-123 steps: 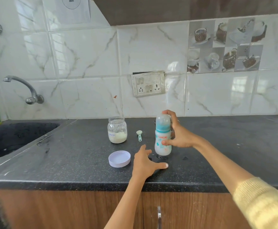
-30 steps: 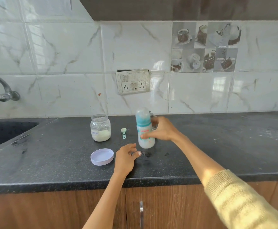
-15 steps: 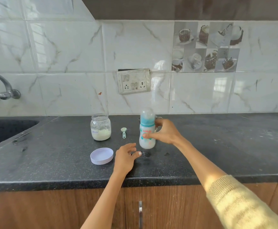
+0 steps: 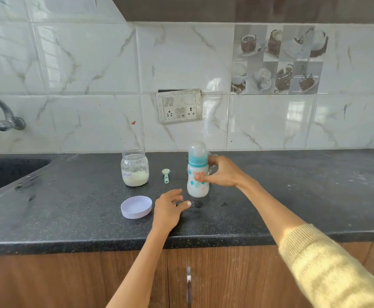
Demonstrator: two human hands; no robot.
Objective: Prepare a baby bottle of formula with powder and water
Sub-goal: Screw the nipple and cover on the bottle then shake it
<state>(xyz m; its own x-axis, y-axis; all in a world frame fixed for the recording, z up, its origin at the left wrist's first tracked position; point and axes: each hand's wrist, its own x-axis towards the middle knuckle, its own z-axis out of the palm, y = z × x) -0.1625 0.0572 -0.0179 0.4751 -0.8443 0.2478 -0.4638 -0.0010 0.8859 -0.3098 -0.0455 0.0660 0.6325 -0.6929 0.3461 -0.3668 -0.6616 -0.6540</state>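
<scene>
right hand [image 4: 222, 173]: fingers curled round upright baby bottle [image 4: 197, 174] | left hand [image 4: 169, 208]: fingers spread, resting on counter [image 4: 70, 207] | jar lid [image 4: 136, 206] just left of fingers

The counter [image 4: 315, 196] is bare from 1 to 5 o'clock of the bottle [image 4: 198, 174]. The scoop [image 4: 165, 175], jar [image 4: 135, 168] and lid [image 4: 136, 206] block 8 to 10 o'clock. The wall [image 4: 270, 123] closes 12 o'clock.

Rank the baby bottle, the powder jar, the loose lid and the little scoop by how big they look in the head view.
1. Baby bottle
2. Powder jar
3. Lid, nearer the camera, so its place against the jar is unsure
4. Scoop
</scene>
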